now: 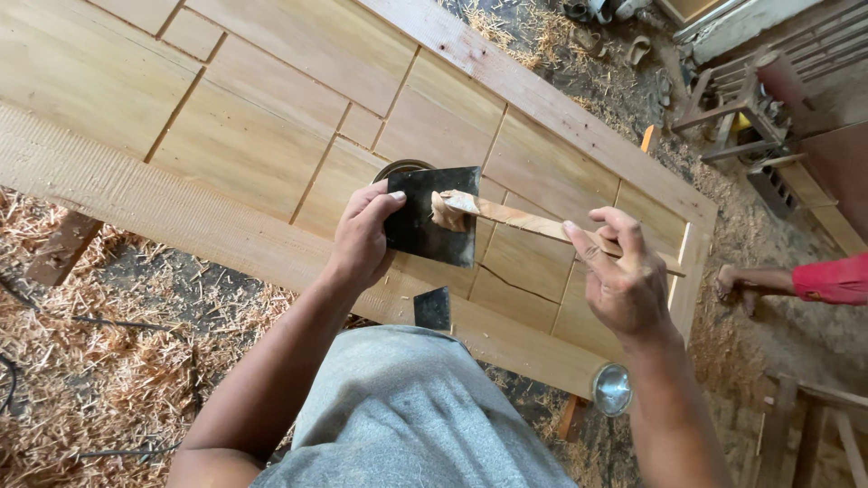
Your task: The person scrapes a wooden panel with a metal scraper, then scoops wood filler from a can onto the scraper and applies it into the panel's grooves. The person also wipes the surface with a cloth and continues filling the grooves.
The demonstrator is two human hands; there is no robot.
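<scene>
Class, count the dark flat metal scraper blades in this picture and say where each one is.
2. One scraper blade is held in the left hand; a smaller blade lies on the wooden door panel just below it. Others may be hidden.

We look down on a pale panelled wooden door (271, 117) lying flat; our left hand (362, 237) grips a dark square metal plate (432, 217) by its edge over a round tin (398, 168); our right hand (624, 280) pinches a thin wooden stick (542, 223) whose tip, loaded with tan putty (445, 213), touches the plate. A smaller dark scraper (433, 309) lies on the door's near rail; a round metal lid (612, 389) sits below the edge; wood shavings (99, 361) cover the floor; another person's hand (737, 285), red sleeve, shows at right.
</scene>
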